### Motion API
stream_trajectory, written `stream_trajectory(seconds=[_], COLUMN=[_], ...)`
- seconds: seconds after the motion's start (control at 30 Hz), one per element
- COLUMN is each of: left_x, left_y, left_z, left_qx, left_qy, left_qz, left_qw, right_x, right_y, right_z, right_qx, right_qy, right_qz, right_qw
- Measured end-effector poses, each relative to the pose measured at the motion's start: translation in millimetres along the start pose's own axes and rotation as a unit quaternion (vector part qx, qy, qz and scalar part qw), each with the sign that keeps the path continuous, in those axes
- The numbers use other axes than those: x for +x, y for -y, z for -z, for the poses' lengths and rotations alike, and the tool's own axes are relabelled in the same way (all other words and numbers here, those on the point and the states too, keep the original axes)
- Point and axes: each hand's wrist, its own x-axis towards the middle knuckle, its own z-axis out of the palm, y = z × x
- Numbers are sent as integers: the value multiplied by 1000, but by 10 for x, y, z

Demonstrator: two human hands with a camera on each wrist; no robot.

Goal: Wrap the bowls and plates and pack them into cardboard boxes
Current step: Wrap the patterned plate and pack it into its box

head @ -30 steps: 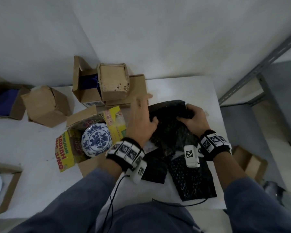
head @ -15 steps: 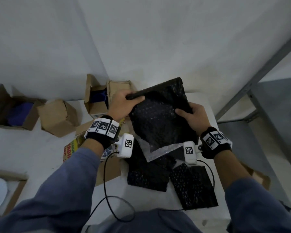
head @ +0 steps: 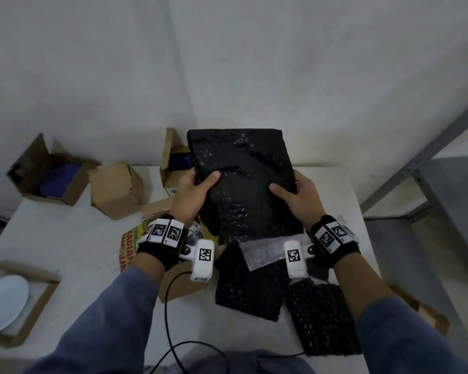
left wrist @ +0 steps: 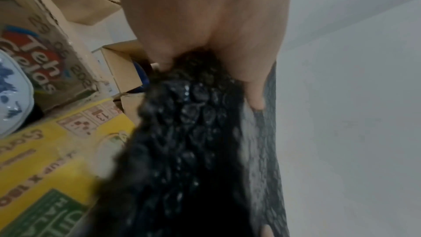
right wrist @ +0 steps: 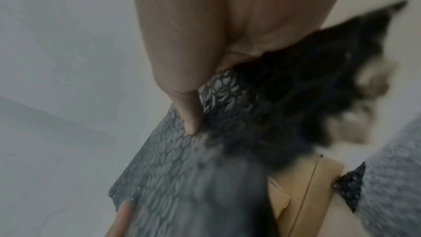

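Observation:
A black bubble-wrap sheet point(head: 243, 182) is held up above the table, upright and facing me. My left hand point(head: 193, 193) grips its left edge, thumb on the front. My right hand point(head: 299, 194) grips its right edge the same way. The left wrist view shows the black bubble-wrap sheet point(left wrist: 182, 132) running down from the palm; the right wrist view shows the bubble-wrap sheet point(right wrist: 182, 159) pinched under a finger. A blue-and-white patterned bowl point(left wrist: 11, 93) sits in the yellow printed box point(head: 130, 247), mostly hidden behind my left wrist. More black bubble-wrap sheets point(head: 249, 290) lie on the table.
Open cardboard boxes stand at the back: one with blue contents point(head: 52, 174), a tilted one point(head: 116, 190), another point(head: 173, 160) behind the sheet. A white plate point(head: 3, 300) lies in a box at the left edge. A metal shelf frame point(head: 422, 157) stands to the right.
Both hands took the black bubble-wrap sheet off the pile and lifted it up from the table; it now stands higher and more squarely facing me.

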Motion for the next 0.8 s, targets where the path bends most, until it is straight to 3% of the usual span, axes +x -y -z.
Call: stream_trajectory(seconds=[0.2, 0.33, 0.47, 0.6, 0.7, 0.8], left_x=[-186, -269, -319, -453, -601, -658], left_y=[157, 259, 340, 486, 676, 894], left_z=[412, 565, 802, 1164, 1439, 1650], left_qx=[15, -22, 16, 25, 102, 246], left_qy=[71, 2, -19, -111, -140, -90], left_qz=[51, 62, 65, 71, 66, 49], left_qw=[996, 998, 998, 991, 983, 964], right_x=[14, -26, -45, -139, -199, -256], right_y=[-52, -28, -79, -101, -148, -251], right_z=[-240, -454, -730, -1138, -1509, -1815], right_qx=[-18, -9, -27, -87, -146, -267], right_qy=[17, 60, 66, 107, 150, 187], right_qz=[2, -21, -37, -60, -61, -42], right_qw=[1000, 998, 997, 989, 976, 944])
